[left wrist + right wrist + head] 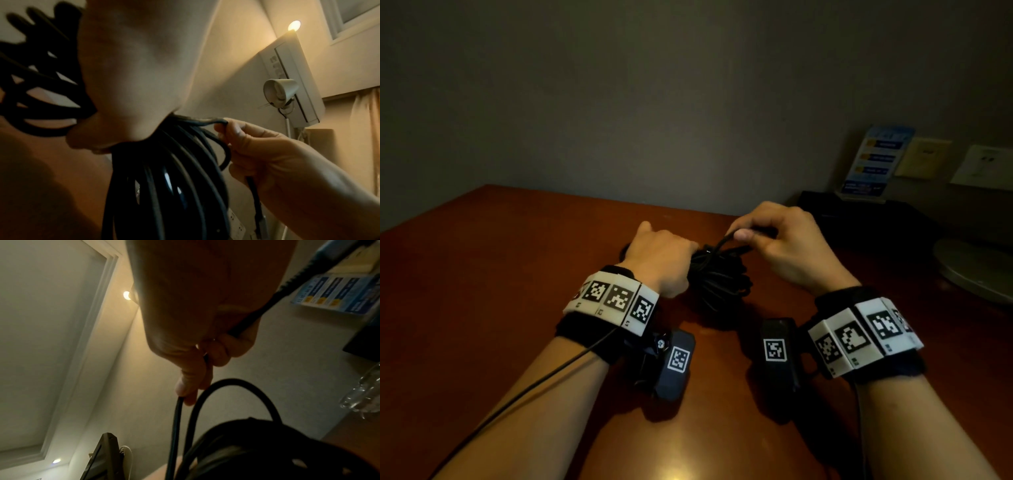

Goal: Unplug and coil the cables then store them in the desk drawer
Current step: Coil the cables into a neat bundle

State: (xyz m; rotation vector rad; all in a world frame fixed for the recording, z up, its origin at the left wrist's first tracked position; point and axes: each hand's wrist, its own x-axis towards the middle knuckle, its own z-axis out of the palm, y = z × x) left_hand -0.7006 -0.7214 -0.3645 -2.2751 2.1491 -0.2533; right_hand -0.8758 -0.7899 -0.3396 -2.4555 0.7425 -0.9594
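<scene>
A black cable coil point(719, 281) of several loops hangs over the brown desk point(517, 274). My left hand point(664, 257) grips the coil's top, fingers curled round the bundle point(164, 186). To its right, my right hand point(774, 240) pinches the cable's loose end point(719, 245) between thumb and fingers just above the coil. In the right wrist view that strand point(176, 426) runs down from my fingers point(191, 386) to the dark bundle point(267, 451). The left wrist view shows my right hand point(277, 162) holding the strand point(205, 121) at the bundle's top.
A blue leaflet stand point(873, 161) sits on a black tray point(859, 212) at the back right beside wall sockets point(986, 168). A round grey base point(976, 270) stands at the desk's right edge. A plastic bottle point(366, 394) shows in the right wrist view.
</scene>
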